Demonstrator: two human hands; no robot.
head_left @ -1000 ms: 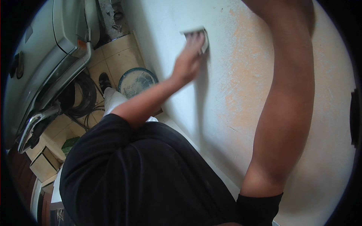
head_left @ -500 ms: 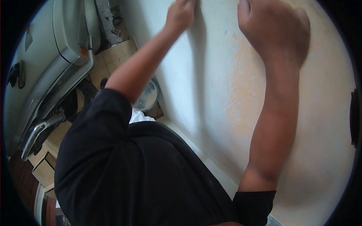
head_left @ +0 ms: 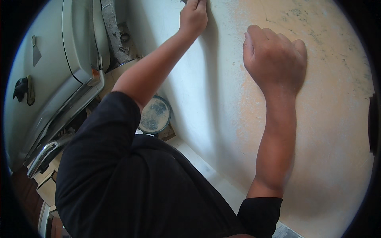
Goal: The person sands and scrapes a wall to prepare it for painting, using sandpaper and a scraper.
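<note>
My left hand [head_left: 193,16] is raised to the top edge of the view against the pale plastered wall [head_left: 337,119]. Its fingers are closed on a flat sanding pad, and only a small grey corner [head_left: 184,2] of that pad shows above the knuckles. My right hand [head_left: 274,59] rests on the wall to the right, on an orange-tinted patch. Its fingers are together and curled under, and it holds nothing. Both bare forearms reach up from my black short-sleeved shirt [head_left: 131,190].
A round bucket [head_left: 155,115] with a dusty lid stands on the tiled floor at the foot of the wall. A large white appliance [head_left: 75,47] fills the left side, with a curved metal handle [head_left: 39,158] below it. A pale skirting strip [head_left: 206,170] runs along the wall's base.
My left hand has slid the pad up the wall to the frame's top edge. My right hand has come down into view, and it stays pressed on the wall.
</note>
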